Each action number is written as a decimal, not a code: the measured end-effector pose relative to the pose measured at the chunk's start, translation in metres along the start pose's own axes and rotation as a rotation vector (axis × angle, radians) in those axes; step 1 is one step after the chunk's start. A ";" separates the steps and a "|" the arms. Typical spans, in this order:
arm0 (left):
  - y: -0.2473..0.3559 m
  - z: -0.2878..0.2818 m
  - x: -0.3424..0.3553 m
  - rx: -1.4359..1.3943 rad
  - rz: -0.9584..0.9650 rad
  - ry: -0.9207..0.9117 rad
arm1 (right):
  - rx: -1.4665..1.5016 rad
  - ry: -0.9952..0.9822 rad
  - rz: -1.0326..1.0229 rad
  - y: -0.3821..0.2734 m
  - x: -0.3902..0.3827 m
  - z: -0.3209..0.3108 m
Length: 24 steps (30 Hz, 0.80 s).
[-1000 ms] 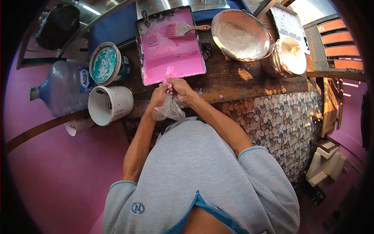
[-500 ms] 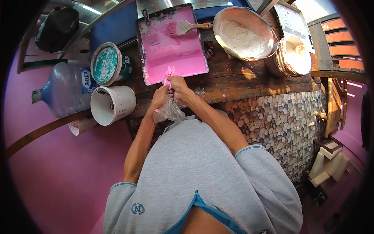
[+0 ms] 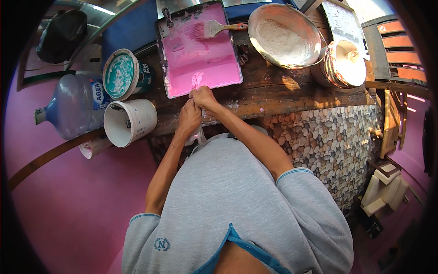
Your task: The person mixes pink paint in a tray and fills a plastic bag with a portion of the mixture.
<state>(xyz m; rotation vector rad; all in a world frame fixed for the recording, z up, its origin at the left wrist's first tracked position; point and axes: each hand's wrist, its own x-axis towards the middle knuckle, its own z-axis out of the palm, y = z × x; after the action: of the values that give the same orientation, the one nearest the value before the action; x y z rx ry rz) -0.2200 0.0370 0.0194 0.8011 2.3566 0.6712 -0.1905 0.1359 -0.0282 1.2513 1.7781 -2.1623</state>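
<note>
Shifted since half a second ago, my left hand now hides more of the plastic bag. I hold it with fingers closed in both hands, my right hand higher, just upper left of frame centre. Its pink-smeared end overlaps the paint tray, upper middle, where a brush lies.
</note>
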 end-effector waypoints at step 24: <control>0.034 0.001 -0.019 0.072 0.055 0.048 | 0.365 -0.043 0.169 -0.008 0.022 0.002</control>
<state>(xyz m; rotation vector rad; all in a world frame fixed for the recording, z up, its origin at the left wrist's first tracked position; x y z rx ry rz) -0.1939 0.0480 0.0457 0.8930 2.4215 0.6384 -0.2104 0.1457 -0.0351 1.3528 1.2451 -2.4626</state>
